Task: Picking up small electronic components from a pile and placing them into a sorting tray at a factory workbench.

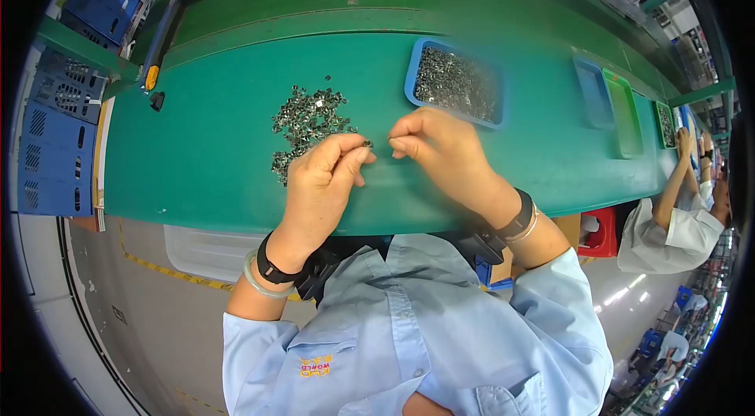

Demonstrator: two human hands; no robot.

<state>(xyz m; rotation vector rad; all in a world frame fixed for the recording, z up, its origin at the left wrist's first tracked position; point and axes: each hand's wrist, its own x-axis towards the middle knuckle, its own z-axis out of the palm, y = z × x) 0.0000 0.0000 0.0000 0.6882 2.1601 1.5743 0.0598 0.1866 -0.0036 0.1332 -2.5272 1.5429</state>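
The left hand [321, 168] is pinching a part [367, 144] above the counter [204, 156], near the pile [305, 119]; the right hand [450, 150] is pressing its fingertips together, on what one cannot tell.

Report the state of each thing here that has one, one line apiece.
Left hand: grip closed on a small metal part.
Right hand: pinched shut; whether it holds anything is unclear.
Loose metal parts: heaped and scattered on the green tabletop.
Filled blue tray: open-topped, holding many small metal pieces.
Green tray: open-topped, beside a lighter blue tray.
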